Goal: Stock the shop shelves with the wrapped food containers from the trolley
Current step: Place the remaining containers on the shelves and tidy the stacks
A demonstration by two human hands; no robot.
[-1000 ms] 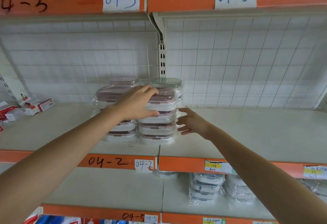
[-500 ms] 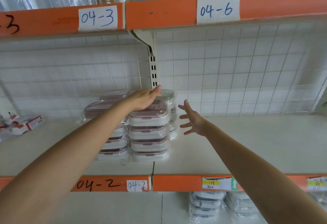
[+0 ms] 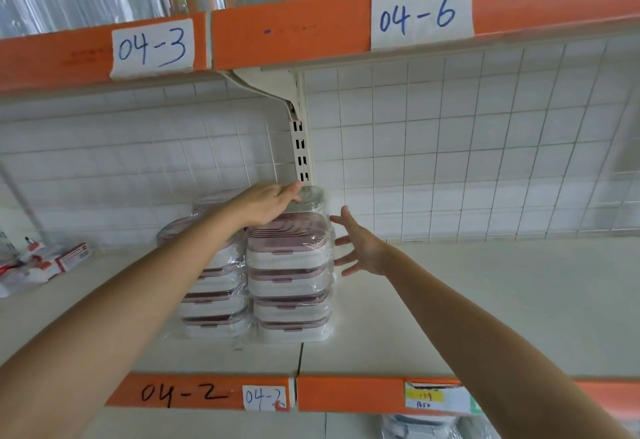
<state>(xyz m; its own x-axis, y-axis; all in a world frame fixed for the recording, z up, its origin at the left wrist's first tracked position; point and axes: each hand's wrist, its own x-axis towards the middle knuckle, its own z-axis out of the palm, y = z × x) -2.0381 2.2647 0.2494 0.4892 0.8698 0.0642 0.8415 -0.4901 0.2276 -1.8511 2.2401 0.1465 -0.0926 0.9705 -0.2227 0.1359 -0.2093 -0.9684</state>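
Stacks of wrapped white food containers with pink lids (image 3: 289, 275) stand on the white middle shelf (image 3: 450, 317), near its back. A second stack (image 3: 214, 303) stands to their left, with more behind. My left hand (image 3: 266, 204) reaches over the front stack, fingers straight, touching the top of a rear wrapped container (image 3: 313, 197). My right hand (image 3: 360, 248) hovers with spread fingers just right of the front stack, holding nothing.
An orange shelf edge labelled 04-2 (image 3: 194, 395) runs in front. The upper shelf edge (image 3: 311, 31) carries labels 04-3 and 04-6. Red and white packets (image 3: 52, 262) lie at far left. More wrapped containers (image 3: 422, 426) sit on the shelf below.
The view has tilted up. My left hand slid from the front stack's top towards the rear container. My right hand has spread its fingers beside the stack.
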